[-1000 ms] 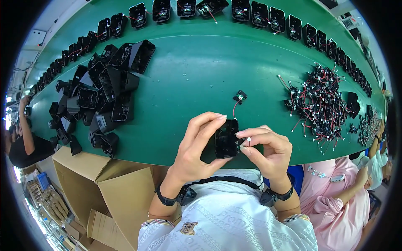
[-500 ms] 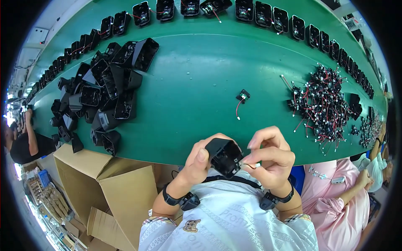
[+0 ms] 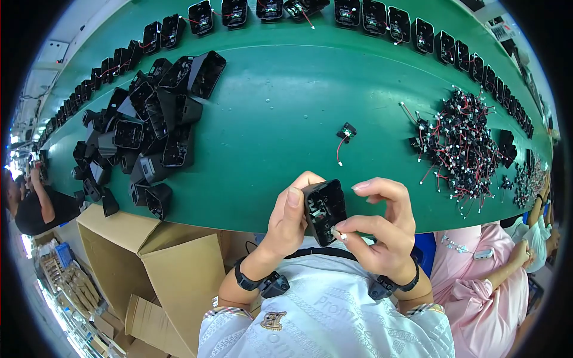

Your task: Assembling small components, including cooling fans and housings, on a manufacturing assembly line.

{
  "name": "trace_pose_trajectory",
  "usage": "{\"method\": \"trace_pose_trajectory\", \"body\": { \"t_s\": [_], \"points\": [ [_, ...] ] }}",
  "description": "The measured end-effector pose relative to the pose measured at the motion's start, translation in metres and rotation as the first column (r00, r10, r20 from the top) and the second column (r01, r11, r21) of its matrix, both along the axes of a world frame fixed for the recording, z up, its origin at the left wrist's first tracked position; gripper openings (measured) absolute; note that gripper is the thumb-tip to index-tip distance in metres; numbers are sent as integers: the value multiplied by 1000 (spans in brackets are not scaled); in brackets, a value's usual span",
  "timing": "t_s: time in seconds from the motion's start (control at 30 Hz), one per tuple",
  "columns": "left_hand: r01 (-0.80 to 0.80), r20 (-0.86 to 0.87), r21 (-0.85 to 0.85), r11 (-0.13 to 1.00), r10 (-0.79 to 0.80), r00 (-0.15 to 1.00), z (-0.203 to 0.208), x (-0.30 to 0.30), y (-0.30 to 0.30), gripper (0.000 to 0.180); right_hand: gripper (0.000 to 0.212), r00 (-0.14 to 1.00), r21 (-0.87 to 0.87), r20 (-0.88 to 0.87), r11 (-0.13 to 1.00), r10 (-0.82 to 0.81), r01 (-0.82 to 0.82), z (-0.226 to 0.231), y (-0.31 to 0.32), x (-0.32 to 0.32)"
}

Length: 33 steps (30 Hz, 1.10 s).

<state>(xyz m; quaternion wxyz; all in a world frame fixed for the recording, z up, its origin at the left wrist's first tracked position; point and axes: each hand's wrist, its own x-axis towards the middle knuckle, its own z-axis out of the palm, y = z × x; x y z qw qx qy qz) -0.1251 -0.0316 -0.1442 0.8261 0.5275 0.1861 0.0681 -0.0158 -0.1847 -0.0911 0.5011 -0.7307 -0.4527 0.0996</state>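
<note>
My left hand is closed around a black plastic housing, its thumb along the left side and the open face tilted toward the right. Inside the housing some parts show, too small to name. With thumb and index finger, my right hand pinches a small white connector at the housing's lower right rim; the other fingers are raised and curled. Beyond my hands, a small black circuit board with a red wire lies on the green table.
Black housings are heaped at the left. A pile of wired boards lies at the right. Housings with boards and wires stand in a curved row along the far side. An open cardboard box is below left; a person in pink sits at right.
The housing has turned more upright and risen slightly in my left hand. My right thumb and finger have shifted a little left, staying at its lower rim.
</note>
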Motion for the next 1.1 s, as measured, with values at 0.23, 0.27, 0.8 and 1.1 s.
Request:
{"method": "trace_pose_trajectory", "body": {
  "t_s": [0.23,0.27,0.8,1.1],
  "points": [
    [-29,82,64,998,24,996,0,4,-5,74,22,993,21,118,1000,4,-7,2,-2,0],
    [-29,81,65,997,23,996,-2,4,-4,74,22,993,22,117,1000,4,-7,1,-3,0],
    [-300,325,143,943,242,914,-26,-18,-24,86,13,965,122,-237,981,-117,149,0,-9,4],
    [-319,513,668,673,-105,852,-18,-4,-20,82,15,964,133,36,957,-265,258,-1,-20,8]
  ]
}}
